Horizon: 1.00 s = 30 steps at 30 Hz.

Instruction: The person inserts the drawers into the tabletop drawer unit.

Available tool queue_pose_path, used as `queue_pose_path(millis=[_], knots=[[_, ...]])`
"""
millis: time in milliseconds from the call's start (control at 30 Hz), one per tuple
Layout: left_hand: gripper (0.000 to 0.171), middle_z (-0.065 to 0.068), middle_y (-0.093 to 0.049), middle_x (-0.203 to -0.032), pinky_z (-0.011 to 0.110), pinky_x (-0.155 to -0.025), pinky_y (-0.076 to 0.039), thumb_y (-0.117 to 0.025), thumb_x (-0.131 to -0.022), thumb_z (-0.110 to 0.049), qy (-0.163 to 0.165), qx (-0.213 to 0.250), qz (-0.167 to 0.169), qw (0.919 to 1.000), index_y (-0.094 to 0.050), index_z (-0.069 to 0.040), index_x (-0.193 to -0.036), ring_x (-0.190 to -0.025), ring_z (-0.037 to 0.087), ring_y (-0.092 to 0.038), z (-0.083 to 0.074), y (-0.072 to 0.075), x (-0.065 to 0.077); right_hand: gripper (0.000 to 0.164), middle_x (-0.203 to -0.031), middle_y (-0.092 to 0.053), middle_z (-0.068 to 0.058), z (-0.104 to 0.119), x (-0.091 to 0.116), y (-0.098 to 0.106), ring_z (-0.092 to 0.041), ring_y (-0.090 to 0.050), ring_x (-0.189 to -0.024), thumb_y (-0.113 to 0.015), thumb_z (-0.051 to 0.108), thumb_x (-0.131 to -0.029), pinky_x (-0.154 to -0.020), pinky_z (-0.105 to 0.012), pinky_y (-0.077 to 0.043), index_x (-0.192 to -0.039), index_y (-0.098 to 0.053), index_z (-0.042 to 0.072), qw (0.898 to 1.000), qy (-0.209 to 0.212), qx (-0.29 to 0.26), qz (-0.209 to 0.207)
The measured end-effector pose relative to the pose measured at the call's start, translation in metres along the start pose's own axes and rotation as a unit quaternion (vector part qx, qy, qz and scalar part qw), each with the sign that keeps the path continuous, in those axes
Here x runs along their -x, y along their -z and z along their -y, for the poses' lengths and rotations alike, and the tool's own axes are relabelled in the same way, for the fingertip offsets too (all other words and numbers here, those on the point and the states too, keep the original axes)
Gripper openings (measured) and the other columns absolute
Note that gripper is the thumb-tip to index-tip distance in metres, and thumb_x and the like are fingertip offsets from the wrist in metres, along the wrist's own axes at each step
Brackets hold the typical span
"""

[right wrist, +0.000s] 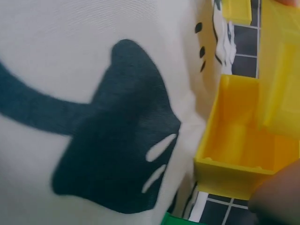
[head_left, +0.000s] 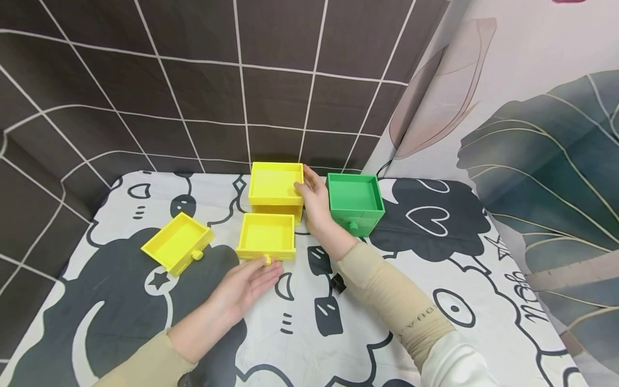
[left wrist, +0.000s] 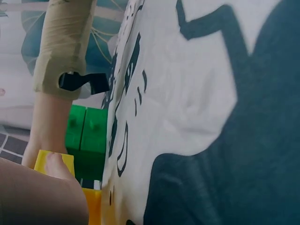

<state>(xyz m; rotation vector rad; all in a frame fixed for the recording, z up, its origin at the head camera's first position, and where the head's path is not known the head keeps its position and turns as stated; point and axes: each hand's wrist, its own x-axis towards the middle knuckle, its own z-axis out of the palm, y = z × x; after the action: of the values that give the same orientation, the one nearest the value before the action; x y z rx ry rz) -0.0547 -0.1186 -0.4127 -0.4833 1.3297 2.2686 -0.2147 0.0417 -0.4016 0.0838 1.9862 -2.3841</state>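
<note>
A yellow drawer box (head_left: 276, 181) stands near the back, with a shallow tray-like top and a hollow front seen in the right wrist view. Its right side is gripped by my right hand (head_left: 316, 204), thumb over the top rim and fingers along the outer wall. Just in front of that opening, my left hand (head_left: 246, 285) holds a yellow drawer (head_left: 267, 235) by its front, at the round knob (head_left: 267, 260). In the right wrist view this drawer (right wrist: 283, 70) overlaps the hollow yellow box (right wrist: 234, 180).
Another yellow drawer (head_left: 179, 243) with a knob lies at an angle to the left. A green drawer box (head_left: 355, 196) stands right of my right hand. The patterned cloth (head_left: 290, 344) meets a dark gridded backdrop (head_left: 193, 86) behind.
</note>
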Motion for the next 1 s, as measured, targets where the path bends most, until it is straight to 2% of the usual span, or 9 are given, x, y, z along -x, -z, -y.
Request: queue_pose_path(millis=[233,400,500,700,1000], knots=[[0.037,-0.001,-0.079,-0.103,0.024,-0.102,-0.062,-0.051,-0.111,-0.013,-0.001,0.005,-0.004,1.0000,-0.046,0.007,-0.142,-0.099,0.005,-0.077,-0.005,-0.005,-0.006,0.062,-0.172,-0.037,-0.008,-0.009,0.000,0.002,-0.025,-0.038,-0.159,-0.054,0.005,-0.104,-0.132,-0.038,-0.036,-0.164,-0.037,0.007,0.999,0.008,-0.031,0.012],[0.037,-0.001,-0.079,-0.104,0.027,-0.106,-0.060,-0.053,-0.111,-0.014,0.000,0.002,-0.010,1.0000,-0.048,0.006,-0.141,-0.099,0.005,-0.077,-0.006,-0.009,-0.009,0.062,-0.172,-0.037,-0.007,-0.012,0.000,0.002,-0.024,-0.038,-0.159,-0.054,0.006,-0.104,-0.133,-0.038,-0.036,-0.164,-0.036,0.008,0.998,0.005,-0.053,0.017],[0.038,-0.001,-0.079,-0.105,0.029,-0.108,-0.059,-0.054,-0.111,-0.015,0.000,0.001,-0.013,0.9999,-0.048,0.006,-0.143,-0.099,0.005,-0.077,-0.006,-0.011,-0.011,0.061,-0.172,-0.037,-0.006,-0.012,0.000,0.001,-0.023,-0.038,-0.159,-0.053,0.007,-0.105,-0.133,-0.038,-0.036,-0.164,-0.036,0.008,0.998,0.003,-0.059,0.017],[0.042,-0.001,-0.080,-0.107,0.025,-0.103,-0.061,-0.055,-0.111,-0.016,0.003,0.000,-0.022,0.9998,-0.048,0.006,-0.146,-0.099,0.005,-0.077,-0.007,-0.012,-0.015,0.061,-0.172,-0.037,-0.006,-0.011,0.001,0.001,-0.022,-0.038,-0.159,-0.052,0.006,-0.105,-0.132,-0.037,-0.036,-0.163,-0.037,0.009,0.997,0.000,-0.071,0.017],[0.045,0.001,-0.079,-0.111,0.025,-0.104,-0.061,-0.055,-0.111,-0.016,-0.001,-0.005,-0.022,0.9997,-0.046,0.007,-0.149,-0.101,0.006,-0.077,-0.009,-0.014,-0.019,0.061,-0.172,-0.037,-0.006,-0.012,0.000,0.000,-0.022,-0.038,-0.159,-0.052,0.005,-0.105,-0.133,-0.037,-0.035,-0.164,-0.036,0.008,0.997,-0.001,-0.077,0.017]])
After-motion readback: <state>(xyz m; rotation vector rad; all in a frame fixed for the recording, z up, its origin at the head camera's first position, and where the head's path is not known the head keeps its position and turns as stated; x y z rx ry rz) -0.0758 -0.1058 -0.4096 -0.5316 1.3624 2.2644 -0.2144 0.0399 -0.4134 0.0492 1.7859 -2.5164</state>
